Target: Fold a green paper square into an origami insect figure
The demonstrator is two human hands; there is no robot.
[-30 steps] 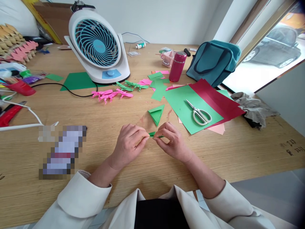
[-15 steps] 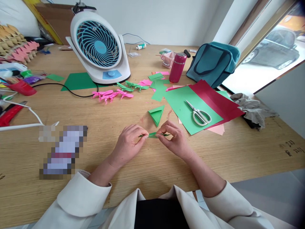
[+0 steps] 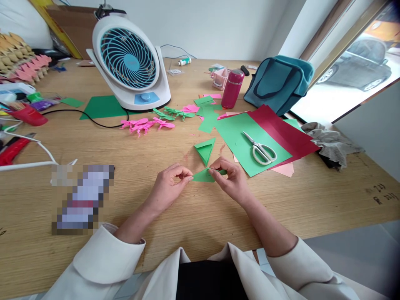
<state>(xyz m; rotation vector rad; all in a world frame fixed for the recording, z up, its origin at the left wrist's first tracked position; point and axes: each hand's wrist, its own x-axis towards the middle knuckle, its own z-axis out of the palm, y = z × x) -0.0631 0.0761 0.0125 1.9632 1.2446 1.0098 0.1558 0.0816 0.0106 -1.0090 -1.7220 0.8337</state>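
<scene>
- Your left hand (image 3: 168,185) has thumb and finger pinched on the left tip of the folded green paper (image 3: 202,176); your right hand (image 3: 231,181) pinches its right part.
- You hold that creased paper over the worktop (image 3: 140,154), nearer its near edge than its far one.
- Just beyond lies a flat green triangle (image 3: 205,151).
- Toward the right edge, metal scissors (image 3: 264,153) with white loops rest on a smooth green sheet (image 3: 239,135).
- Dark handwritten figures (image 3: 378,192) by the right edge aren't clearly legible.
- A glossy magenta flask (image 3: 232,89) stands toward the far edge.

Blurred phone (image 3: 83,196), perhaps; green paper (image 3: 203,176) partly hidden.
</scene>
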